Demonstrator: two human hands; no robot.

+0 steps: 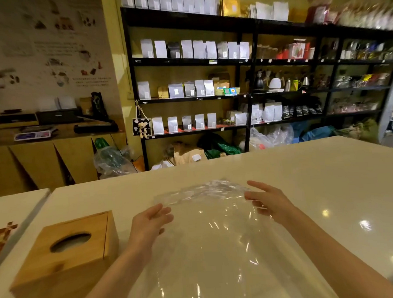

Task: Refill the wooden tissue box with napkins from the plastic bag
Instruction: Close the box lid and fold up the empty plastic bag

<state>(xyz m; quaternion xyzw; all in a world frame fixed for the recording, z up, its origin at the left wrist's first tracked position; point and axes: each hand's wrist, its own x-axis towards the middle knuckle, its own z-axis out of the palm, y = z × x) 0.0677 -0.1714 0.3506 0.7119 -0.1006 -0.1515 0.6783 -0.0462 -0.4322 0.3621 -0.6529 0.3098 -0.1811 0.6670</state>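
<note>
A clear plastic bag lies flat on the white counter in front of me, its far end crumpled. My left hand rests at the bag's left edge with fingers apart. My right hand is at the bag's right edge, fingers spread and touching the film. No napkins can be made out inside the bag. The wooden tissue box stands to the left of the bag, lid shut, with an oval slot on top showing something pale inside.
The white counter stretches to the right and back. A second tabletop adjoins at the left with a gap between. Black shelves with pouches and kettles fill the back wall; bags lie on the floor below.
</note>
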